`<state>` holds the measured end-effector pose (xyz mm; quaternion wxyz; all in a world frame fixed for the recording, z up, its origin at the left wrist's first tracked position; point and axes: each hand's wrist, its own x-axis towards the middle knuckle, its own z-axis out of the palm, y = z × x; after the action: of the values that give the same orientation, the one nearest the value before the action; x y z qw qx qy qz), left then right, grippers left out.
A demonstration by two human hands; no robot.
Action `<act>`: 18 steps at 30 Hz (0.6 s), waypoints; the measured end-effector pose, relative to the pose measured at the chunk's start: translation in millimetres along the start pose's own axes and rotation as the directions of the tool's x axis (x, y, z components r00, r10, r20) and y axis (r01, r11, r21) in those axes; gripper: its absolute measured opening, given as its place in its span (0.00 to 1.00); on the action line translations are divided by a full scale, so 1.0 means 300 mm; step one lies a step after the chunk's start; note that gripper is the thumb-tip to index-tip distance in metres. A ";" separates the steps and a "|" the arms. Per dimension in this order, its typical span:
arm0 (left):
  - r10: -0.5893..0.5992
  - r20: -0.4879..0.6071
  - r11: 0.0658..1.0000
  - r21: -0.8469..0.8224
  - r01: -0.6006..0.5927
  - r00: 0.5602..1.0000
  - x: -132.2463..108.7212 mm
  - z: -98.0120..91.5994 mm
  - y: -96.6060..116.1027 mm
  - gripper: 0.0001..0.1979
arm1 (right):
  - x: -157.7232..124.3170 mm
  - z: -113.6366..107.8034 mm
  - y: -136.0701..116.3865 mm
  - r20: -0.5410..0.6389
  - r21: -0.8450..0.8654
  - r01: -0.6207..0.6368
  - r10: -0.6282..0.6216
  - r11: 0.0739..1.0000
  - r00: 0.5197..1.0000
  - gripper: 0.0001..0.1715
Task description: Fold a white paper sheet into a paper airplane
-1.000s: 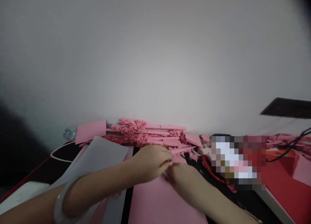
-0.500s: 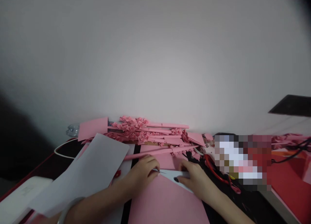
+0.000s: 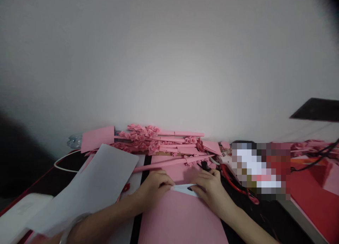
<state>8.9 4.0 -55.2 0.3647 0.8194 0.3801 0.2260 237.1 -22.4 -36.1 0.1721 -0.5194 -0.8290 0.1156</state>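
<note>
A pink sheet lies in front of me, its far edge turned up to show a white strip. My left hand pinches the left end of that strip. At the strip's right end, my right hand has its fingers closed on it, the dark-nailed thumb resting on the white. More pink paper lies flat just beyond both hands.
White paper and a white box are on the left. Pink paper flowers line the wall. Right of my hands are red-handled scissors, a blurred-out patch and a red sheet.
My left fingers have closed further on the strip's end. The right hand's fingers now reach forward over the far edge, and the white area showing is narrower. The view has shifted slightly.
</note>
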 end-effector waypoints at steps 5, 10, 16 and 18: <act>-0.148 -0.082 0.960 -0.251 0.124 0.986 -0.004 -0.006 0.023 0.08 | -0.014 0.014 -0.010 -0.046 0.046 -0.016 0.018 0.999 0.999 0.13; -0.250 -0.031 0.866 -0.454 0.209 0.968 -0.011 0.003 0.021 0.08 | -0.025 0.001 -0.046 0.108 0.097 -0.049 0.038 0.994 0.993 0.15; -0.339 0.039 0.659 -0.703 0.267 0.940 -0.008 0.012 0.020 0.24 | -0.036 0.048 -0.076 0.290 0.513 -0.322 0.192 0.796 0.938 0.19; -0.350 0.118 0.504 -0.813 0.293 0.929 -0.010 0.021 0.029 0.28 | -0.039 0.079 -0.095 0.304 0.631 -0.369 0.220 0.682 0.927 0.21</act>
<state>15.1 -4.9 -52.6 0.7251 0.4639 0.3883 0.3290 208.8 -45.5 -49.3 0.2427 -0.5328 -0.6472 0.4882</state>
